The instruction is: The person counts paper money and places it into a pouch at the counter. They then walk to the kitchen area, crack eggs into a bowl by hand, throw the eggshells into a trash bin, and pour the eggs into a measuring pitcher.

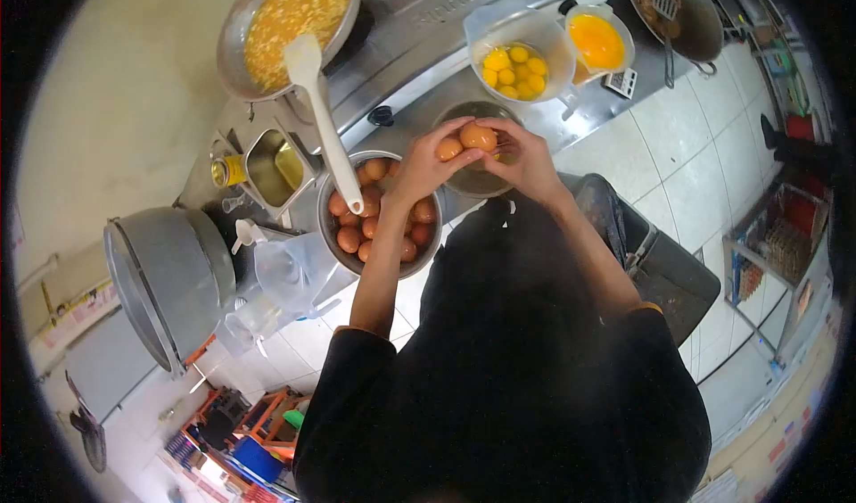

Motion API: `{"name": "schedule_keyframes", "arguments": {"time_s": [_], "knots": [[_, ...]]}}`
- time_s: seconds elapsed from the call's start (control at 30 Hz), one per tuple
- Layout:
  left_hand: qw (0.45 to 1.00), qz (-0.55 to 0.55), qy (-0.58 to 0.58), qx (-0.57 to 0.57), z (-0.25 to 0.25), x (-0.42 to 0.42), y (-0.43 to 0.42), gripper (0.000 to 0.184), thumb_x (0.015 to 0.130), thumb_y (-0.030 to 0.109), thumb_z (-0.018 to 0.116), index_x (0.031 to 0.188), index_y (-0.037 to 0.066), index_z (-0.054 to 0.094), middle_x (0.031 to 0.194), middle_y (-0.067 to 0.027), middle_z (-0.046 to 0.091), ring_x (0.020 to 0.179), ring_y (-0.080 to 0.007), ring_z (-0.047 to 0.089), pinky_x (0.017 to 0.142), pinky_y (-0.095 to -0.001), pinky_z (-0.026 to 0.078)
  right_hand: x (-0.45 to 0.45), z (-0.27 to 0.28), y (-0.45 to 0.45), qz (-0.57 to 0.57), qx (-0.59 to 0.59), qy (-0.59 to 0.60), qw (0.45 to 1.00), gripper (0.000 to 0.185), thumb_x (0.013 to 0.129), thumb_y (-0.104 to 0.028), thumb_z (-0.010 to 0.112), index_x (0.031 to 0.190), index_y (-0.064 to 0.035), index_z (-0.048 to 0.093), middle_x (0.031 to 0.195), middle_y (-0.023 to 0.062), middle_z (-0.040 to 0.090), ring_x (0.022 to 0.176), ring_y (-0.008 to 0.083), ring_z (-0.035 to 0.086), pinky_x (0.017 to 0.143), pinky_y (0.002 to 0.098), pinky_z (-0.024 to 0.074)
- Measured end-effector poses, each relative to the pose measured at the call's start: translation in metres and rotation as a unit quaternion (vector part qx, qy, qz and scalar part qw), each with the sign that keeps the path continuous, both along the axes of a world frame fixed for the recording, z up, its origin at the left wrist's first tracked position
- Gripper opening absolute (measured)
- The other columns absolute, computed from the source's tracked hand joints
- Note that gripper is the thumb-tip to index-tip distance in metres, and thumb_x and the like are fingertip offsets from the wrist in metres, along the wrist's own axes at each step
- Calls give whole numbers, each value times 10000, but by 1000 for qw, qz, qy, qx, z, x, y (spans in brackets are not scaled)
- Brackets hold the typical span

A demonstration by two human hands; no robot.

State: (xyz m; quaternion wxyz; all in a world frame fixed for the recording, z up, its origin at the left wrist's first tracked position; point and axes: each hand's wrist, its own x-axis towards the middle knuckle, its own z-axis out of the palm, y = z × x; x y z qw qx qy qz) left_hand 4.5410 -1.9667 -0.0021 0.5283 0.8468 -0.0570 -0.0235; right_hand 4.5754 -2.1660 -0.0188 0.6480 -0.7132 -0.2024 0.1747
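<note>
Two brown eggs touch each other above a metal bowl. My left hand has its fingers closed round the left egg. Round the right egg are the fingers of my right hand. Under my left forearm stands a round metal bowl with several brown eggs in it. Beyond my hands, a clear jug holds several whole yolks. Beside it on the right, a smaller jug contains yellow-orange liquid egg.
A pan of cooking egg mixture is at the upper left, with a white spatula reaching across its rim. Another pan sits at the upper right. A large pot stands left, a dark bin right.
</note>
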Motion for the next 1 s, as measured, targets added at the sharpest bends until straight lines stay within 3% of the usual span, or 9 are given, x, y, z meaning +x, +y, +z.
{"name": "schedule_keyframes", "arguments": {"time_s": [0.03,0.1,0.13,0.2,0.4,0.63,0.73,0.9,1.0], "knots": [[1000,7,-3,1,-2,4,5,485,833,305,761,1213,51,599,1064,-140,684,1004,-263,675,813,-351,533,3,-5,0,7,1,-3,1000,555,795,23,709,1322,-60,554,1238,93,622,1078,191,627,879,299,557],[980,-41,-31,193,-5,11,13,501,809,400,742,1164,60,645,1019,-163,695,956,-320,676,813,-393,535,9,-13,0,12,-46,-24,999,494,787,15,718,1263,-55,605,1214,90,642,1083,187,627,873,307,564],[980,-36,-33,194,-5,14,13,501,809,400,742,1164,60,645,1019,-163,695,956,-320,676,813,-393,535,11,-21,-1,17,-46,-27,998,494,787,15,718,1263,-55,605,1214,90,642,1083,187,627,873,307,564],[949,-75,-27,306,-4,20,10,526,785,455,721,1133,66,654,983,-167,699,899,-358,668,773,-437,534,12,-38,1,7,-79,-50,996,450,771,11,727,1209,-50,645,1226,97,638,1082,198,631,874,316,566],[936,-96,2,339,-17,30,4,487,739,388,740,1079,52,650,912,-176,699,842,-353,673,723,-450,527,12,-44,9,-30,-90,-171,981,477,732,8,733,1199,-46,650,1179,142,664,1065,267,651,878,332,554],[937,-66,-42,340,-14,30,2,463,730,363,739,1071,61,660,915,-174,700,826,-349,672,719,-446,527,14,-42,12,-65,-82,-166,981,440,732,-1,727,1164,-54,674,1153,144,672,1060,277,653,910,337,527],[937,-70,1,341,-11,30,5,446,726,324,734,1090,76,662,943,-160,704,836,-332,675,735,-434,531,14,-48,11,-58,-100,-196,974,426,742,7,716,1157,-86,687,1174,137,663,1060,278,652,913,339,526],[935,-79,-78,336,-15,31,20,426,706,257,727,1104,113,680,990,-95,713,876,-296,681,778,-404,544,19,-60,-4,-19,-170,-309,935,454,738,23,708,1152,-163,700,1222,119,621,1068,295,624,895,349,533],[952,-33,-82,293,-11,26,14,419,731,278,748,1114,118,687,990,-85,712,902,-298,676,801,-399,541,14,-53,-3,-49,-181,-353,917,499,725,25,717,1193,-140,661,1212,118,605,1078,311,602,918,356,521]]}}
